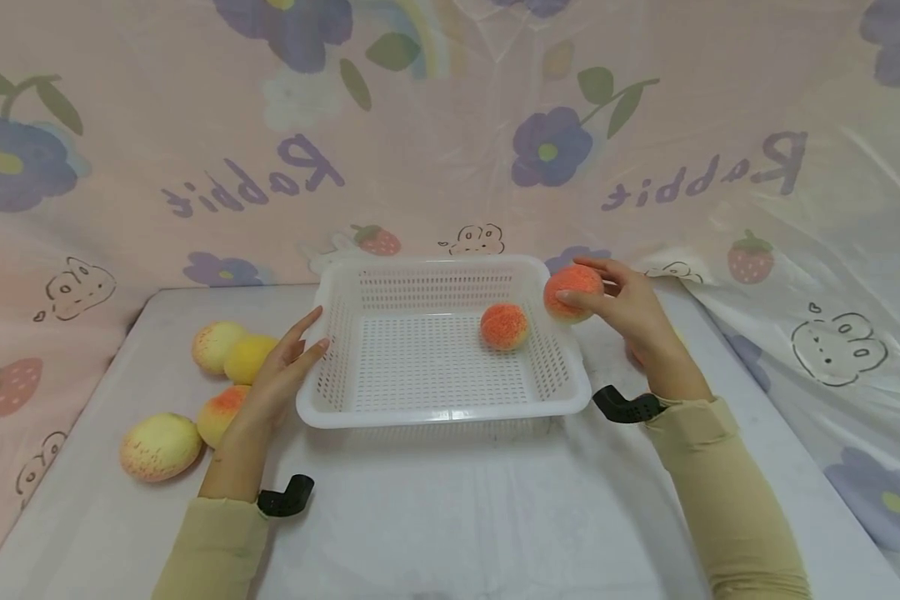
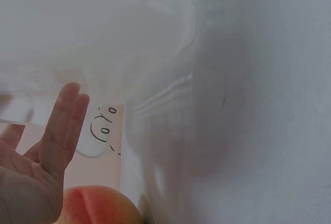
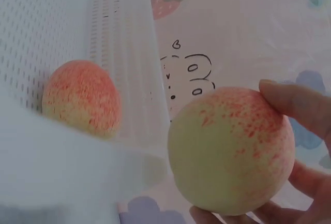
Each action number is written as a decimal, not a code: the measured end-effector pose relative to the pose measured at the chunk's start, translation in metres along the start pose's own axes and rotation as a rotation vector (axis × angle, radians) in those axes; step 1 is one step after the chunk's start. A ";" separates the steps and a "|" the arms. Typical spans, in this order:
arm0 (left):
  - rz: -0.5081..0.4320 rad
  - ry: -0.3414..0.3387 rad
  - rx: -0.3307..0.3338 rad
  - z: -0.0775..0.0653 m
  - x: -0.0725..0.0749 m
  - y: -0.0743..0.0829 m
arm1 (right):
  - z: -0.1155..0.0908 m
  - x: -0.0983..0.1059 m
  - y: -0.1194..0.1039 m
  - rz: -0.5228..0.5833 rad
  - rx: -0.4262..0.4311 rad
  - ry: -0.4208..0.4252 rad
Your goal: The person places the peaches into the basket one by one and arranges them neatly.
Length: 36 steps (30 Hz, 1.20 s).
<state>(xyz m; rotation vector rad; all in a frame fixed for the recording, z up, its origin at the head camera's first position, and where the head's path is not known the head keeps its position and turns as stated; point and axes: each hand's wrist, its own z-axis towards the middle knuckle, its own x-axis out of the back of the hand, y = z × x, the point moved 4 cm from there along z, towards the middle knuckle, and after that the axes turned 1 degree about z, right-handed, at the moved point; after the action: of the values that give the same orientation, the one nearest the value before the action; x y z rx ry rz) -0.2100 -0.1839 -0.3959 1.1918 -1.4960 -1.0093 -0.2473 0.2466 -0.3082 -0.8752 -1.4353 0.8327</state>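
Note:
In the head view, a white perforated plastic basket [image 1: 450, 414] stands mid-table with one red-orange peach [image 1: 505, 327] inside, towards its right. My right hand [image 1: 633, 308] grips another peach [image 1: 572, 292] between thumb and fingers, at the basket's right rim. The right wrist view shows that held peach [image 3: 230, 151] pale green and red-speckled, just outside the basket wall. At the basket's left side is my left hand [image 1: 281, 367], its fingertips at the rim. Seen from the left wrist, the left hand's fingers [image 2: 58, 131] are straight beside the basket wall.
Left of the basket lie a yellow fruit [image 1: 249, 358], a speckled pale peach [image 1: 217, 347], a red-yellow peach [image 1: 221, 415] partly behind my left arm, and a pale yellow speckled fruit [image 1: 161, 447]. A printed curtain [image 1: 435, 150] hangs behind the table.

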 end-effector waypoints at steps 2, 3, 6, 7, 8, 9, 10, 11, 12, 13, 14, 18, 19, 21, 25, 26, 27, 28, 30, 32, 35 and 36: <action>-0.004 0.004 0.003 0.000 0.000 0.000 | 0.002 -0.004 -0.002 0.027 0.004 -0.010; -0.007 0.005 0.003 0.000 0.000 0.001 | 0.003 -0.005 -0.003 0.026 0.010 -0.012; -0.015 0.009 0.008 -0.001 0.000 0.001 | 0.007 -0.012 -0.006 0.006 0.051 -0.031; -0.023 0.009 0.012 0.000 0.000 0.001 | 0.009 -0.014 -0.007 0.000 0.063 -0.037; -0.027 0.009 0.012 0.000 -0.001 0.001 | 0.010 -0.016 -0.008 -0.009 0.074 -0.042; -0.030 0.008 0.012 0.000 -0.001 0.001 | 0.011 -0.018 -0.009 -0.011 0.083 -0.048; -0.035 0.006 0.013 0.000 -0.001 0.000 | 0.012 -0.020 -0.009 -0.008 0.091 -0.055; -0.039 0.004 0.014 0.001 -0.001 0.000 | 0.013 -0.022 -0.009 -0.004 0.091 -0.060; -0.042 0.003 0.014 0.001 -0.002 0.000 | 0.014 -0.023 -0.009 -0.001 0.091 -0.063; -0.041 0.003 0.015 0.001 -0.002 0.000 | 0.014 -0.025 -0.009 0.005 0.094 -0.067; -0.039 0.003 0.016 0.002 -0.002 -0.001 | 0.015 -0.027 -0.010 0.012 0.096 -0.074; -0.033 0.006 0.019 0.002 -0.002 -0.002 | 0.016 -0.034 -0.011 0.029 0.102 -0.104; -0.034 0.007 0.019 0.002 -0.002 -0.002 | 0.017 -0.036 -0.012 0.031 0.108 -0.112; -0.036 0.005 0.018 0.002 -0.002 -0.002 | 0.017 -0.039 -0.014 0.028 0.117 -0.126; -0.040 0.008 0.019 0.001 -0.001 -0.002 | 0.019 -0.046 -0.016 0.032 0.128 -0.144; -0.040 0.009 0.019 0.001 -0.001 -0.002 | 0.019 -0.047 -0.017 0.037 0.128 -0.147; -0.041 0.010 0.017 0.001 0.000 -0.002 | 0.020 -0.049 -0.017 0.041 0.125 -0.151; -0.041 0.010 0.014 0.001 0.000 -0.002 | 0.020 -0.050 -0.017 0.045 0.123 -0.155; -0.040 0.004 0.009 0.001 -0.001 -0.002 | 0.021 -0.053 -0.018 0.054 0.119 -0.163; -0.028 0.001 0.004 0.001 -0.001 -0.001 | 0.021 -0.055 -0.019 0.056 0.116 -0.173; -0.016 -0.003 0.002 0.001 -0.002 -0.001 | 0.020 -0.058 -0.022 0.089 0.105 -0.180; -0.014 -0.002 0.001 0.001 -0.002 0.000 | 0.020 -0.058 -0.023 0.119 0.097 -0.178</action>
<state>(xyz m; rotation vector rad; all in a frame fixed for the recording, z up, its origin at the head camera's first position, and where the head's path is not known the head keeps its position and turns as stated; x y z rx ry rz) -0.2109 -0.1820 -0.3970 1.2035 -1.4921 -1.0193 -0.2668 0.1845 -0.3155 -0.8351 -1.4935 1.0842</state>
